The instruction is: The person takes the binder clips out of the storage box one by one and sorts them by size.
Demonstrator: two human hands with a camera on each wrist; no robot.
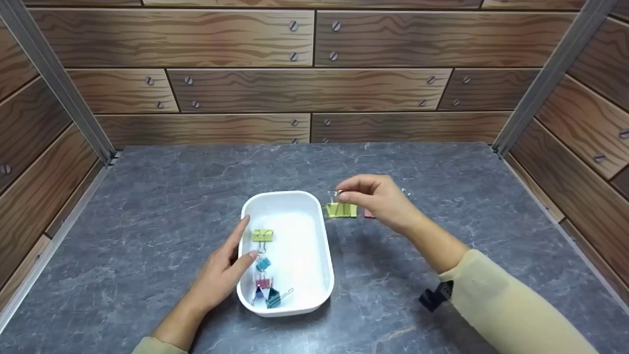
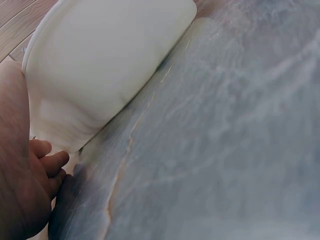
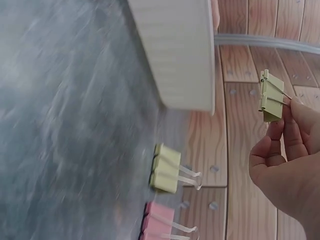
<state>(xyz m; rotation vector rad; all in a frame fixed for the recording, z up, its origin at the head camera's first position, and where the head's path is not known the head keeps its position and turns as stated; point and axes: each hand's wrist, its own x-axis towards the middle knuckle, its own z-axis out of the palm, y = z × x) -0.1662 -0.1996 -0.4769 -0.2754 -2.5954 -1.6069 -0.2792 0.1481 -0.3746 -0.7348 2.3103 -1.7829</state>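
Observation:
My right hand [image 1: 388,204] pinches a yellow binder clip [image 3: 272,96] by its wire handles, raised to the right of a white tray [image 1: 324,246]. Below it in the right wrist view, a second yellow binder clip [image 3: 166,168] and a pink binder clip [image 3: 159,222] stand on the table; in the head view the two yellow clips seem to overlap. My left hand [image 1: 216,275] holds the tray's left side, thumb over the rim and fingers along the outside. Inside the tray lie a yellow clip [image 1: 262,235], a light blue clip [image 1: 263,264], a pink clip [image 1: 263,283] and darker clips [image 1: 273,298].
The tray rests on a grey marbled table [image 1: 172,196]. Wood-patterned walls [image 1: 245,88] enclose the back and sides, with metal posts [image 1: 540,73] at the corners. Clip wires [image 1: 405,191] show just beyond the right hand.

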